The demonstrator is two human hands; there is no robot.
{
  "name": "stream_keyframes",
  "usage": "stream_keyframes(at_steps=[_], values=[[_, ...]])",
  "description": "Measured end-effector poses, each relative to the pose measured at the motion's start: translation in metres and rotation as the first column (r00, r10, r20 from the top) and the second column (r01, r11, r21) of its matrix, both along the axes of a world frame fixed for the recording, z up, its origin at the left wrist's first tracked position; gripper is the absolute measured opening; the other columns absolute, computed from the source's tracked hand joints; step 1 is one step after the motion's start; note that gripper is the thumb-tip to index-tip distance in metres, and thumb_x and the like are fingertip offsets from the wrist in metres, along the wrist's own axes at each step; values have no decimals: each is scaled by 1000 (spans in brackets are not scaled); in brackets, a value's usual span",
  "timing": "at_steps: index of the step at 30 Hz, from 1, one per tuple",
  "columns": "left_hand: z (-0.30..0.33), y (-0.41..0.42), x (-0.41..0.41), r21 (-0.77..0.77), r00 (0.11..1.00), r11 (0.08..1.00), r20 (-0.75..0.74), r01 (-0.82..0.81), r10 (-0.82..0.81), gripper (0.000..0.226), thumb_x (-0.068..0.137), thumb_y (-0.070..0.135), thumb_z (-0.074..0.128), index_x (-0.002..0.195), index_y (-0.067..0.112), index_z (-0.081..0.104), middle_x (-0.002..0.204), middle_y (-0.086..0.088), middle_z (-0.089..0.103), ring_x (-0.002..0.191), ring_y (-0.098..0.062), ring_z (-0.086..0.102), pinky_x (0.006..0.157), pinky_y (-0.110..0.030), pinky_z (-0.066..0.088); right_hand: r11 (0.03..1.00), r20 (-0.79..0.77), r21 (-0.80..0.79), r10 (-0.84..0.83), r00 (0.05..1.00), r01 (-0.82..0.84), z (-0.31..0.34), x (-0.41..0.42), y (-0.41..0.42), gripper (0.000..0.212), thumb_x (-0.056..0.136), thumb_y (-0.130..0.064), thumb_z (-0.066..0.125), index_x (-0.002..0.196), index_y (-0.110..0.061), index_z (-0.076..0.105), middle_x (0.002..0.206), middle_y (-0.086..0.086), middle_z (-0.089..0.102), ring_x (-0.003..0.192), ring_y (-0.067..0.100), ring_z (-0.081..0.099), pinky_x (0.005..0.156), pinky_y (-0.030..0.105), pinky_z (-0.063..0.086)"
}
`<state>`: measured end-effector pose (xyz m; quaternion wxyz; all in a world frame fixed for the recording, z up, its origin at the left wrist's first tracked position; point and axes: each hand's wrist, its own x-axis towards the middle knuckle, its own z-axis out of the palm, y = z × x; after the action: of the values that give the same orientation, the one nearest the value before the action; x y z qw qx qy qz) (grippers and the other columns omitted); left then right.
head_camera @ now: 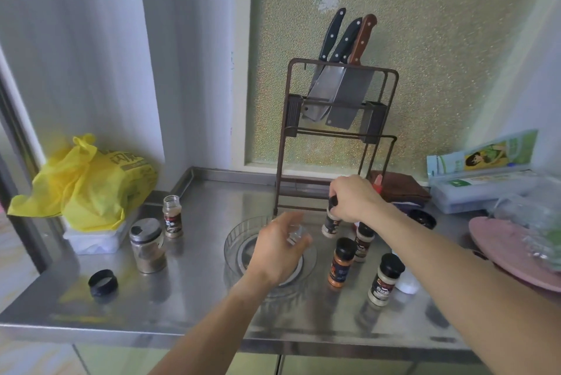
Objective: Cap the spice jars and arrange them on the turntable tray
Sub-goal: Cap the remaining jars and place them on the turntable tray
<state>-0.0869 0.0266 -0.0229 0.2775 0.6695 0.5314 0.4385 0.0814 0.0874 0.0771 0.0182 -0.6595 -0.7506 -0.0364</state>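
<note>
Two hands work: right hand (352,198) pinches a jar's cap (333,201) to twist it, left hand (277,248) spread over the tray (239,230) at nine o'clock.

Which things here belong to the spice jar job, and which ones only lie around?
Job: uncapped jar, loose black cap, capped jars, clear turntable tray, jar under right hand.

Lying about: knife rack, yellow bag, pink plate, shaker.

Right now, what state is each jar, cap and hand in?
Open spice jar: uncapped, upright on counter.
Loose black cap: off, lying alone.
Orange spice jar: capped, upright.
White spice jar: capped, upright.
Right hand: gripping a spice jar's cap.
Left hand: open above turntable tray.
</note>
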Motion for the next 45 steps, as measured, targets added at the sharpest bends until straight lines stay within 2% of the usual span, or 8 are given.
stream_keyframes(at_steps=[6, 11, 16, 20, 27, 33, 38, 45], values=[[-24, 1, -12, -153, 993, 982, 22, -114, 119, 31, 94, 24, 67, 124, 18, 67, 114, 7, 73, 96, -6, 69, 87, -19, 54, 993, 100, -84, -73, 992, 82, -38, 6, 13, 30, 83, -16, 69, 114, -13, 68, 112, 10, 70, 102, 30, 67, 70, 34, 42], [-21, -5, -20, -188, 988, 972, 42, -138, 148, 31, 92, 23, 67, 123, 18, 69, 109, 6, 75, 96, -9, 72, 94, -34, 58, 990, 119, -95, -97, 988, 108, -42, 6, 23, 41, 76, -33, 75, 114, -21, 66, 103, 3, 71, 92, 25, 69, 78, 37, 57], [-4, -22, -49, -136, 975, 967, 36, -214, 221, 35, 90, 31, 67, 124, 19, 68, 115, 2, 74, 100, -11, 70, 88, -21, 53, 998, 210, 49, -38, 977, 28, -8, -22, 6, 41, 86, -46, 70, 121, -25, 63, 111, 1, 67, 97, 22, 67, 77, 33, 57], [2, -45, -102, 17, 912, 912, 47, -409, 408, 32, 87, 33, 70, 118, 25, 67, 111, 11, 71, 94, -6, 66, 86, -25, 54, 976, -51, 62, 211, 976, -208, 9, -96, -19, 41, 87, -46, 73, 123, -27, 66, 121, -3, 70, 106, 20, 67, 85, 33, 54], [-8, -80, -211, 80, 709, 707, 3, -703, 705, 25, 82, 28, 74, 105, 28, 66, 103, 12, 65, 96, -14, 64, 81, -34, 52, 893, -399, -24, 403, 824, -449, -27, -225, -46, 38, 76, -42, 79, 112, -31, 70, 100, -10, 71, 97, 17, 69, 86, 32, 53], [-38, -91, -268, -79, 682, 680, -179, -729, 709, 61, 72, 32, 79, 128, 29, 56, 128, 4, 57, 123, -22, 54, 101, -42, 49, 853, -349, 37, 500, 793, -521, -59, -285, -51, 57, 79, -42, 73, 132, -29, 55, 130, 1, 58, 119, 25, 59, 91, 38, 52], [-57, -83, -280, -178, 726, 712, -305, -680, 617, 76, 66, 41, 83, 135, 28, 53, 129, 4, 58, 122, -23, 54, 101, -39, 47, 874, -375, 150, 482, 792, -462, -62, -301, -37, 54, 89, -41, 65, 138, -27, 51, 132, 4, 54, 120, 29, 57, 91, 41, 51], [-45, -62, -295, -56, 686, 722, -368, -690, 628, 32, 73, 32, 76, 105, 30, 71, 100, 9, 75, 90, -20, 71, 76, -33, 54, 941, -444, 122, 336, 831, -315, -56, -295, 27, 45, 92, -30, 67, 135, -24, 55, 134, 5, 56, 123, 29, 56, 93, 39, 50]])
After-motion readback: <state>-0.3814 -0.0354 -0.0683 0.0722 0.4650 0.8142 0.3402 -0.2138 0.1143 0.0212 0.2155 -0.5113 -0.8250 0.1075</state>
